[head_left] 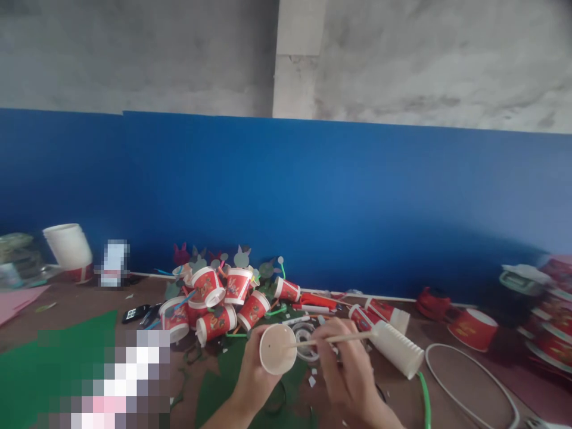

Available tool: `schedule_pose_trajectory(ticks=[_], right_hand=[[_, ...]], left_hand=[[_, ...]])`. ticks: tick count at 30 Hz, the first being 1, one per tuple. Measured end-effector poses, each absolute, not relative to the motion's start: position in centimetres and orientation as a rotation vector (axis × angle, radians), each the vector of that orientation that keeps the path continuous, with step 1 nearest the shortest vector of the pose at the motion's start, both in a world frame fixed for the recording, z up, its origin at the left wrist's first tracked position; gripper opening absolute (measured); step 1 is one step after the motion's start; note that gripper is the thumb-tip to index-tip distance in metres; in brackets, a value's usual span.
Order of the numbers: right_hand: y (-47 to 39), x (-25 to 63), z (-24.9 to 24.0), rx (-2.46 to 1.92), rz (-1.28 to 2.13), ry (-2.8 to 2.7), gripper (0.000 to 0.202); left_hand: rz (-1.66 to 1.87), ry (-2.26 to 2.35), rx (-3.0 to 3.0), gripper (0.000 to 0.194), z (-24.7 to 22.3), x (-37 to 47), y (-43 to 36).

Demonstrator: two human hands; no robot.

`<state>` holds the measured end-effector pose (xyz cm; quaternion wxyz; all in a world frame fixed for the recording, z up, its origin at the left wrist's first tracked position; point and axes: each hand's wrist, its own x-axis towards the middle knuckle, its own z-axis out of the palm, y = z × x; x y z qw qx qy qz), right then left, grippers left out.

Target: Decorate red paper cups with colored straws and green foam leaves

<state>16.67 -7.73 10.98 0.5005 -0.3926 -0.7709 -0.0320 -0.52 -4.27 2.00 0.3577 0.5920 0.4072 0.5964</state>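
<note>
My left hand [255, 382] is wrapped round a paper cup [273, 356], tilted so that its pale open mouth faces me. A small dark spot or hole shows on the cup's inner bottom. My right hand [349, 368] grips a thin wooden chopstick [356, 337] between thumb and fingers. The stick lies nearly level, its left end at the cup's mouth; how deep that end reaches I cannot tell. Behind the hands is a heap of red-and-white paper cups [215, 322], some with straws and animal-shaped cutouts [242, 257]. A roll of clear tape [304, 338] lies between my hands.
Stacked cups [397, 348] lie at the right, near a white hoop [474, 357] and a red tub [472, 329]. Green sheets [58, 357] and a black key fob [135, 313] are at the left. A blue panel [313, 196] closes off the table's back.
</note>
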Motion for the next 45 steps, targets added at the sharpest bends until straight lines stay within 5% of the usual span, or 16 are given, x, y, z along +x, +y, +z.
schedule_pose_trajectory(ticks=[45], right_hand=[[-6.3,14.1,9.5,-0.763,0.045,-2.055,0.016]], left_hand=[[1.49,0.932,1.451,0.042,1.1,-0.4,-4.2]])
